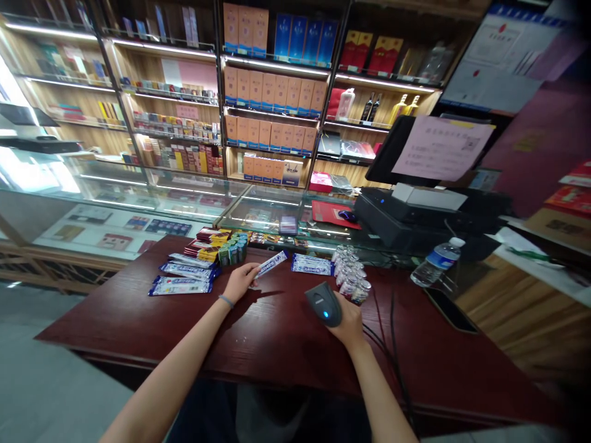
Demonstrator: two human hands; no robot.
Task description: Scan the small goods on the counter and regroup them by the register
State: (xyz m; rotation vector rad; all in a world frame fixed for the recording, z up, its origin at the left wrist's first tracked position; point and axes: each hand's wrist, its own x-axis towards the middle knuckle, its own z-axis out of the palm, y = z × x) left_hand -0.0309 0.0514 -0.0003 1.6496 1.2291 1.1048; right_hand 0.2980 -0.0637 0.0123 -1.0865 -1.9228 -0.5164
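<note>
Between the fingers of my left hand (241, 281) is a long, thin blue-and-white packet (272, 263), tilted up to the right above the table. My right hand (349, 321) is wrapped round a dark barcode scanner (323, 303) with a lit blue light, its head pointing toward the left. Left of my left hand lie several similar blue-and-white packets (182, 285) in loose stacks. Another group of blue-and-white packets (311, 264) lies behind the scanner, beside rows of small wrapped cylinders (351, 275). Red and yellow packets (205, 248) and green rolls (233, 249) sit behind my left hand.
All this rests on a dark red wooden table (272, 332). A water bottle (437, 261), a phone (450, 309) and black cables (392, 344) are on the right. A glass display counter (184, 197), a monitor (392, 151) and stocked shelves stand behind.
</note>
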